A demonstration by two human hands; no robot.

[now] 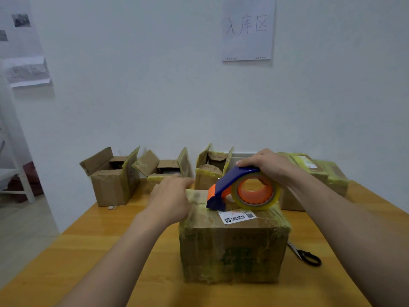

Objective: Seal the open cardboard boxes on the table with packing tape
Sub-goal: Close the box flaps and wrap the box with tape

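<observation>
while the right hand (265, 165) curls over the blue-and-orange tape dispenser (241, 191) atop the near box (232, 251) on the table (88, 251), the left hand (171, 196) rests flat on its lid — blurred. its white label (238, 217) bears a qr code, text unreadable; the wall sign (247, 27) reads 入库区.

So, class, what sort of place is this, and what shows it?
Probably a small warehouse packing room: the wall sign reads 入库区, open cardboard boxes line the table, and the right hand holds a tape dispenser.
</observation>
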